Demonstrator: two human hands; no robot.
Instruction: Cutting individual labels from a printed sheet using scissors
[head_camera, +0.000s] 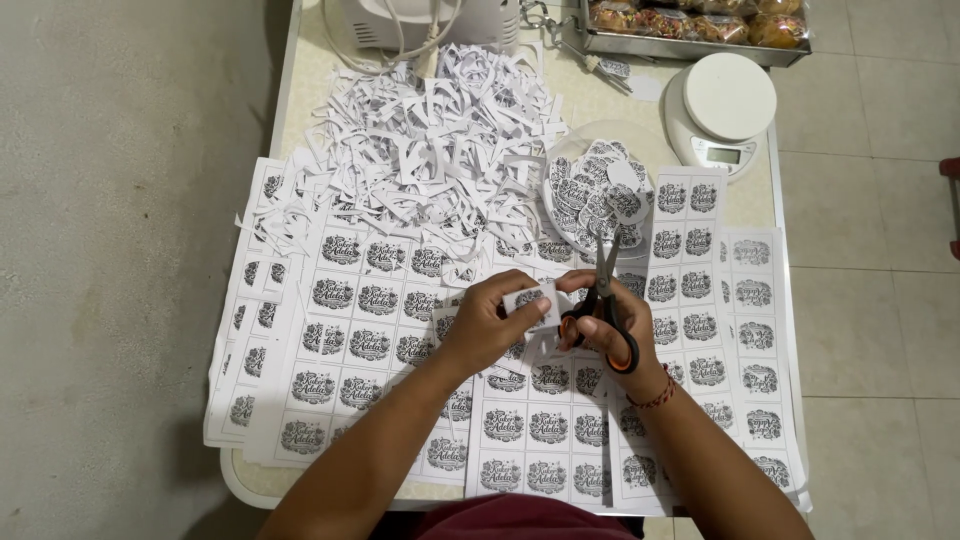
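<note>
My left hand (487, 322) pinches a small white paper label (533, 301) with a black printed emblem, held above the table. My right hand (612, 325) grips scissors (603, 305) with black and orange handles; the blades point away from me, their tips near a clear bowl (640, 137) filled with cut-out labels. The label touches the scissors near the pivot. Beneath both hands lie printed sheets (365, 320) of the same emblem in grid rows.
A big heap of white paper offcuts (430, 150) covers the table's far half. A white kitchen scale (720, 108) stands far right, a metal tray of baked goods (700, 25) behind it, and a white appliance with cord (420, 22) at the far edge. More sheets (750, 330) hang over the right edge.
</note>
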